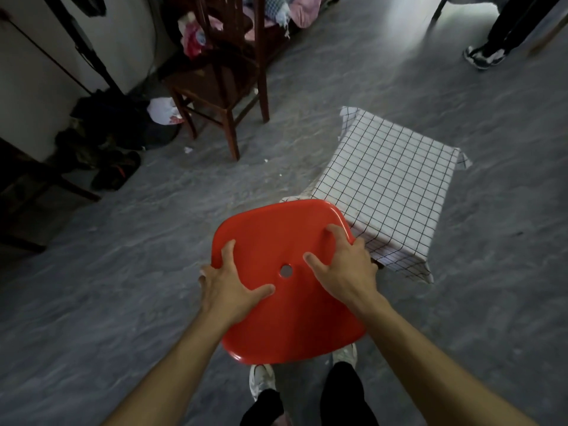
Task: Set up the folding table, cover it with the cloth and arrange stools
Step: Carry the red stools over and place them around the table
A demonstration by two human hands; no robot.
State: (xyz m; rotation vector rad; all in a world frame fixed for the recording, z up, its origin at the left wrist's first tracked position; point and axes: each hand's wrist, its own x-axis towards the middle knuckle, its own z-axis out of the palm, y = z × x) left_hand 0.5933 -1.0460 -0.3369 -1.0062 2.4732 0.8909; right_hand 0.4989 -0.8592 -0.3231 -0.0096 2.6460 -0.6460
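A red plastic stool with a small round hole in its seat is right in front of me, its legs hidden under the seat. My left hand grips the seat's left edge, thumb on top. My right hand grips the right edge, fingers spread over the top. Just beyond the stool stands the low folding table, covered by a white cloth with a black grid. The stool's far right corner overlaps the table's near corner in this view.
A dark wooden chair stands at the back left with clothes piled behind it. Shoes and dark bags lie along the left wall. Another person's legs and sneakers are at the far right. My own feet are below the stool.
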